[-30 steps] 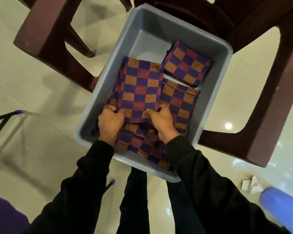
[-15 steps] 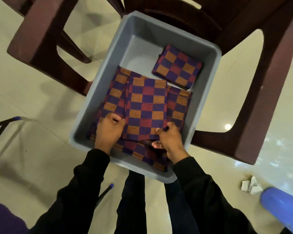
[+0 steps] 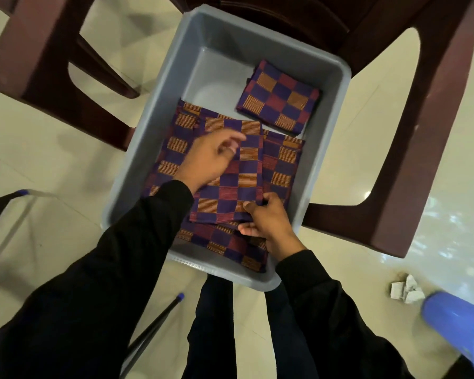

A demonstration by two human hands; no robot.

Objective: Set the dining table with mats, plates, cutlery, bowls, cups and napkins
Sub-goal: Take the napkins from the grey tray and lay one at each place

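My right hand [image 3: 268, 228] pinched the near right corner of the top mat [image 3: 238, 170], thumb on the upper face and fingers curled in under the edge. My left hand [image 3: 211, 157] hovered over the left half of that same mat with its fingers loosely spread and holding nothing; whether the fingertips brushed the cloth I could not tell.

The mat was a folded woven cloth in purple, maroon and orange checks, and I judged it light, soft and floppy, not slippery. Lifted by one corner it would likely sag and open its folds, so the sensible hold seemed to be both near corners, or one hand flat beneath and one on top.

It lay uppermost on a stack of matching mats [image 3: 173, 149], which spread out past it on the left, on the right and toward me. The stack filled the near half of a grey plastic tub [image 3: 159, 110]. A smaller folded square of the same cloth, probably a stack of napkins [image 3: 278, 97], sat apart in the tub's far right corner, with bare tub floor beside it.

The tub rested on a dark brown chair [image 3: 411, 165], whose arms framed it on either side, over a pale tiled floor [image 3: 52, 149].
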